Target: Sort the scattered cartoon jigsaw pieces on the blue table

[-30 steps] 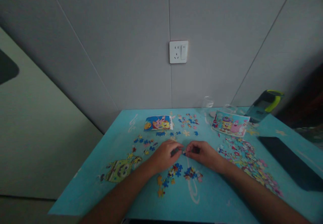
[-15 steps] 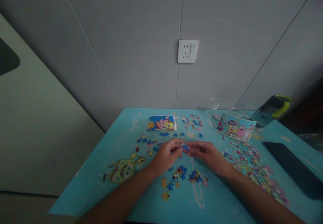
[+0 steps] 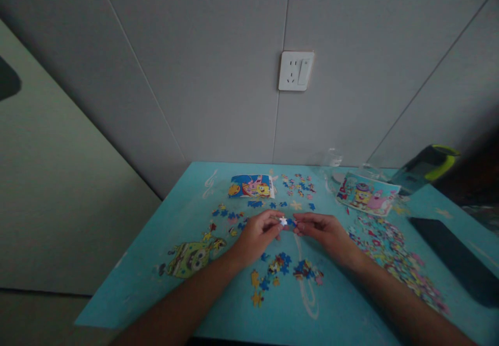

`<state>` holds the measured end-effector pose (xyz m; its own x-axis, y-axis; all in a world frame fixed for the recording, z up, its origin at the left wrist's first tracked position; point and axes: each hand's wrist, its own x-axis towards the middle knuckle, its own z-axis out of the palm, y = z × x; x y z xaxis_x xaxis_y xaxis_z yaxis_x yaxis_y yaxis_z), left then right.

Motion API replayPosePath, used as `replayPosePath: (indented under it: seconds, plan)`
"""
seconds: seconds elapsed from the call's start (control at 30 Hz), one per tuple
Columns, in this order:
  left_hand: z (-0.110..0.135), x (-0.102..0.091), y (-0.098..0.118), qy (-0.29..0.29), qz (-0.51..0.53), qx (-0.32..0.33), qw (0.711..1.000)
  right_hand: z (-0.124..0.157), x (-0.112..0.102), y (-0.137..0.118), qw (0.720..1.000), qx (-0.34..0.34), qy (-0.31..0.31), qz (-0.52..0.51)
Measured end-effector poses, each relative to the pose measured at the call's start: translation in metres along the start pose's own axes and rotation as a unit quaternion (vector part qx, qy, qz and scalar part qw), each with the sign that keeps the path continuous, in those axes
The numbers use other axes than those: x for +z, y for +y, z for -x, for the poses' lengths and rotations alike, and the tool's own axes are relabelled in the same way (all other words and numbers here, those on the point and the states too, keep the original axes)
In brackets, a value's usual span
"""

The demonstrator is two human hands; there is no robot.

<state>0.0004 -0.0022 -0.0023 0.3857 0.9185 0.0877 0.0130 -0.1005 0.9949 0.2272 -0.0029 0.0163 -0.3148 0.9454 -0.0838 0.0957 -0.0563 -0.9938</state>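
Note:
My left hand (image 3: 255, 236) and my right hand (image 3: 325, 233) meet fingertip to fingertip above the middle of the blue table (image 3: 163, 263). The left hand pinches a small puzzle piece (image 3: 283, 222) that shows its pale back. The right hand's fingers are pinched close beside it on a blue piece (image 3: 291, 223). Just below the hands lie small clusters of joined blue and coloured pieces (image 3: 278, 265). A yellow cartoon-figure section (image 3: 191, 255) lies assembled to the left.
Two picture cards (image 3: 251, 186) (image 3: 366, 194) lie at the back of the table. A large heap of loose pieces (image 3: 390, 252) spreads at the right. A dark phone (image 3: 452, 255), a green-lidded bottle (image 3: 424, 164) and clear glasses (image 3: 333, 159) stand at right and back.
Both hands rose slightly and shifted toward the back of the table. The piece between the fingertips now shows a pale side instead of blue. The camera has tilted a little.

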Motion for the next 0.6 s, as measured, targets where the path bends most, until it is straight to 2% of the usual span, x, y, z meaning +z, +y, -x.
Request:
replayPosePath:
  seconds: [0.2,0.4,0.6]
  plan:
    - [0.001,0.002,0.001,-0.001,-0.009,0.009,1.0,0.002,0.001,0.0,0.997,-0.009,0.026,0.073]
    - [0.002,-0.001,0.001,-0.004,-0.008,0.006,1.0,0.0,0.002,0.01,0.996,-0.015,0.032,0.085]
    - [0.002,-0.001,0.001,-0.013,0.006,-0.002,1.0,0.003,0.007,0.003,0.995,-0.022,0.034,0.093]
